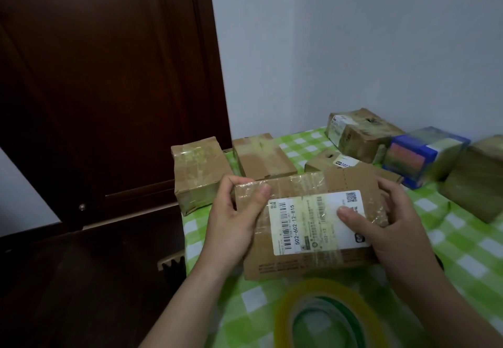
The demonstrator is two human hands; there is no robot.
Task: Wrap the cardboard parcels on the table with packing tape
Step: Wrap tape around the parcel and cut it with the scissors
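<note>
Now, head view: left hand [234, 219] grips left end of labelled cardboard parcel [348, 184], right hand [392, 225] grips right end, thumb on shipping label [313, 219]; parcel over green-check tabletop [468, 255], packing tape roll [326, 287] just in front, taped parcels [198, 173] behind

head view | from the wearer's head — facing forward and down | close over the table [462, 252] (single view)

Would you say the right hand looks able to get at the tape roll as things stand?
Likely yes, once the right hand lets go of the parcel it holds: the tape roll lies uncovered on the table, close by its wrist, nothing between.
</note>
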